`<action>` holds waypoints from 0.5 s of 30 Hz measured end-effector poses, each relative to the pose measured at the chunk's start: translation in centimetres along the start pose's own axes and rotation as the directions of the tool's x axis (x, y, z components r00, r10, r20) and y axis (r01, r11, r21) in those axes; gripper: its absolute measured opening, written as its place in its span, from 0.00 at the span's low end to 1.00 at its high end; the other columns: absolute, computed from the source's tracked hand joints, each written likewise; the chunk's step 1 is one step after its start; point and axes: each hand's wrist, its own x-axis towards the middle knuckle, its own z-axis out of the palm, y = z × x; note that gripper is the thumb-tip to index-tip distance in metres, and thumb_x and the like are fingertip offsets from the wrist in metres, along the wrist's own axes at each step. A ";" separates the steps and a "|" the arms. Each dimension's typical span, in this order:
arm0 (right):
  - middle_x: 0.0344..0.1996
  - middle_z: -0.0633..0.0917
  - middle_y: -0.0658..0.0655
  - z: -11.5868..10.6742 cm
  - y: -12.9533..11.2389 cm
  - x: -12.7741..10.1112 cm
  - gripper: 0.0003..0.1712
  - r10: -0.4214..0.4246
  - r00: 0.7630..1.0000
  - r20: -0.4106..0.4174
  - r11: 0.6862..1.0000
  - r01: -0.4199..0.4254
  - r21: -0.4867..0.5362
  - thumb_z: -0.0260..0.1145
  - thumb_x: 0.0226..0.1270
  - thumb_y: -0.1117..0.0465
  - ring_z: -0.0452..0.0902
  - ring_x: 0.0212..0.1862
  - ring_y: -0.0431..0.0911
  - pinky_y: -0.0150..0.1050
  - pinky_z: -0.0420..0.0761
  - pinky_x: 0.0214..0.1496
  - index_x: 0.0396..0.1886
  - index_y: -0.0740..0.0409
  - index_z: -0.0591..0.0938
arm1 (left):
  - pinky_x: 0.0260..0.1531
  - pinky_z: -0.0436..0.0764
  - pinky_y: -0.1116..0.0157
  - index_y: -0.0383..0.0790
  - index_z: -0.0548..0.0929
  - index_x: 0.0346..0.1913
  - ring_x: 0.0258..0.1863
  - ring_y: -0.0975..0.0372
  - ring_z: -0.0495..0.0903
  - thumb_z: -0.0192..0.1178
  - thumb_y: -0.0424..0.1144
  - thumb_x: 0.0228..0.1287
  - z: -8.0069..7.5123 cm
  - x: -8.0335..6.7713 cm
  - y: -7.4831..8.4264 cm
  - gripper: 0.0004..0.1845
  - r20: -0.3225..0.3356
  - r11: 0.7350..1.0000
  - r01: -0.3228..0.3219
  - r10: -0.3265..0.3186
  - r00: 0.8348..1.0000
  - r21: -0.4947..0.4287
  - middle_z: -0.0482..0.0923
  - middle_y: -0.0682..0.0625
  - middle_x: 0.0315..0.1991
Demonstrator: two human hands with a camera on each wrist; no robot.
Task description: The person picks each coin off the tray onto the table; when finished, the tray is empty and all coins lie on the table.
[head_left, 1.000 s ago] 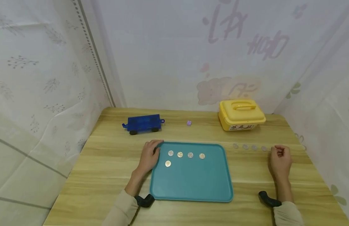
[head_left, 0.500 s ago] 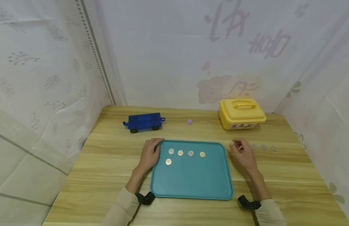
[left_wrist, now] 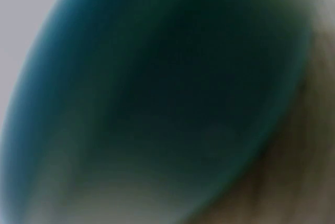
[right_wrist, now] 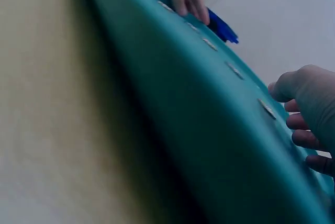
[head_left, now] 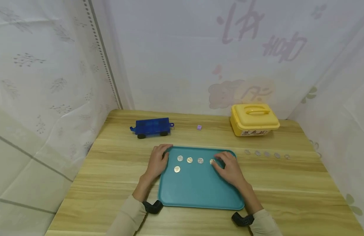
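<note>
A teal tray (head_left: 199, 186) lies in the middle of the wooden table. Several silver coins (head_left: 189, 160) lie on its far part, one of them (head_left: 177, 169) a little nearer to me. My left hand (head_left: 159, 161) rests on the tray's far left corner with its fingers on the rim. Over the tray's far right part, my right hand (head_left: 229, 167) has loosely curled fingers, their tips beside the rightmost coin (head_left: 212, 161). The right wrist view shows that coin (right_wrist: 267, 109) flat on the tray (right_wrist: 199, 130), with nothing between the fingers (right_wrist: 306, 140). The left wrist view is a teal blur.
Several more coins (head_left: 267, 154) lie in a row on the table right of the tray. At the back stand a blue toy wagon (head_left: 151, 127), a small purple die (head_left: 199, 127) and a yellow lidded box (head_left: 254, 123). White curtains close in the table.
My right hand has moved left from the far end of the coin row on the table to the tray's right side. The left hand and the coins stay as they were.
</note>
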 end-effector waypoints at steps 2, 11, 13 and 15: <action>0.41 0.85 0.54 0.3 -0.2 -0.1 0.14 -0.003 1.000 0.006 1.000 0.004 -0.022 0.73 0.62 0.56 0.78 0.47 0.51 0.54 0.75 0.54 0.46 0.56 0.86 | 0.50 0.73 0.55 0.41 0.82 0.60 0.48 0.52 0.74 0.55 0.27 0.70 0.2 0.0 0.0 0.18 -0.001 1.000 0.003 -0.003 1.000 0.000 0.81 0.45 0.58; 0.40 0.83 0.53 0.6 -0.2 -0.4 0.09 -0.031 0.999 0.015 0.999 0.031 -0.033 0.71 0.62 0.58 0.74 0.45 0.51 0.52 0.70 0.52 0.41 0.53 0.86 | 0.50 0.73 0.55 0.41 0.83 0.60 0.49 0.51 0.74 0.56 0.28 0.69 0.2 -0.1 0.1 0.18 0.004 1.000 0.005 -0.005 1.000 0.008 0.81 0.45 0.58; 0.40 0.82 0.52 0.6 -0.1 -0.1 0.09 -0.009 0.999 0.042 1.000 0.009 0.001 0.72 0.61 0.59 0.73 0.46 0.51 0.52 0.69 0.52 0.41 0.53 0.85 | 0.50 0.73 0.54 0.41 0.83 0.59 0.48 0.51 0.74 0.56 0.28 0.69 0.1 -0.1 0.2 0.18 0.001 1.000 0.008 -0.008 1.000 0.006 0.81 0.44 0.58; 0.41 0.81 0.53 0.5 0.0 0.1 0.10 0.008 0.998 0.066 0.999 -0.011 0.037 0.73 0.60 0.60 0.72 0.46 0.51 0.52 0.68 0.54 0.41 0.53 0.84 | 0.50 0.73 0.54 0.41 0.83 0.60 0.48 0.51 0.74 0.56 0.28 0.69 0.1 -0.1 0.2 0.18 0.001 1.000 0.012 -0.012 1.000 0.006 0.81 0.45 0.58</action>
